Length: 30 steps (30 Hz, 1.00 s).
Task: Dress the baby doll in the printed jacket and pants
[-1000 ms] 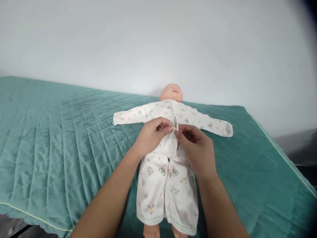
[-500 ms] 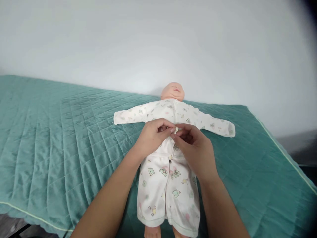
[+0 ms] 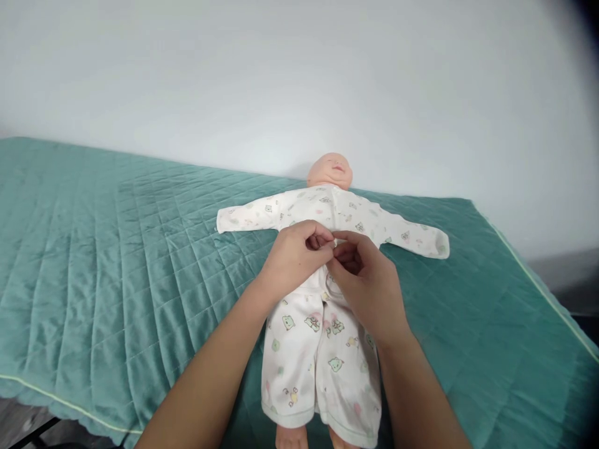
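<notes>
A baby doll [image 3: 330, 171] lies on its back, head away from me, arms spread wide. It wears a white long-sleeved baby shirt [image 3: 306, 202] and matching white trousers [image 3: 292, 362], both printed with small green bears. My left hand [image 3: 297, 255] pinches the shirt's front opening near the belly, thumb against forefinger. From the other side, my right hand [image 3: 365, 274] pinches the same front edge, its fingertips meeting those of my left. The bit of cloth between the fingertips is mostly covered; whether a button or snap is there I cannot make out. The doll's feet [image 3: 291, 436] stick out of the trouser legs.
A green quilted cover [image 3: 140, 249] with pale piping lies beneath the doll. Behind it rises a plain white wall [image 3: 281, 81], close to the doll's head. Dark floor shows past the cover's edge at the lower left.
Both hands stay at the shirt front, with fingertips drawn slightly closer together. The cloth visible between them has become smaller. The view has shifted a little.
</notes>
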### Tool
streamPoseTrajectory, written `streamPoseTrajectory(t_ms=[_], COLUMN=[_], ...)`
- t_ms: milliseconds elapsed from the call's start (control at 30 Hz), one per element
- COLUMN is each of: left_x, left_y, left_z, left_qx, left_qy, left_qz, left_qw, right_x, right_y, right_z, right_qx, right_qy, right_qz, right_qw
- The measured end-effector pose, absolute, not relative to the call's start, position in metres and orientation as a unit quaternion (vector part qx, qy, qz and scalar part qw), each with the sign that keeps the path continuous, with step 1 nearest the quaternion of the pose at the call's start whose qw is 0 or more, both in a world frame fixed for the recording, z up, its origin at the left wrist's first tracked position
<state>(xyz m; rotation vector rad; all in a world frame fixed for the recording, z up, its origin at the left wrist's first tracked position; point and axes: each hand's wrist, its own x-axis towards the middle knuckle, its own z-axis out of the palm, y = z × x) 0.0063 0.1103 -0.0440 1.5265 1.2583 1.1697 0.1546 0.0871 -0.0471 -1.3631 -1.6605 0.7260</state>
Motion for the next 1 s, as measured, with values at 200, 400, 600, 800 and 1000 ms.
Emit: streamPoseTrajectory(t_ms=[200, 400, 600, 800, 1000], left_x=[0.0070, 0.0066, 0.0046, 0.0001, -0.0003], left_y=[0.1105, 0.1103, 0.1104, 0.1116, 0.1120], left_z=[-0.0480, -0.0463, -0.0446, -0.0478, -0.0501], left_qx=[0.619, 0.617, 0.597, 0.588, 0.609], left_qy=[0.488, 0.499, 0.502, 0.473, 0.474], left_qz=[0.482, 0.473, 0.469, 0.474, 0.465], left_qw=[0.381, 0.382, 0.415, 0.453, 0.434], right_x=[0.1546, 0.1541, 0.1546, 0.1547, 0.1541], right_y=[0.0867, 0.0871, 0.0868, 0.0872, 0.0915], right_z=[-0.0463, -0.0450, -0.0448, -0.0487, -0.0501], right_qx=[-0.539, -0.542, -0.539, -0.539, -0.560], right_qy=[-0.655, -0.658, -0.655, -0.623, -0.566], right_qz=[0.315, 0.308, 0.320, 0.350, 0.365], right_qw=[0.426, 0.423, 0.423, 0.447, 0.482])
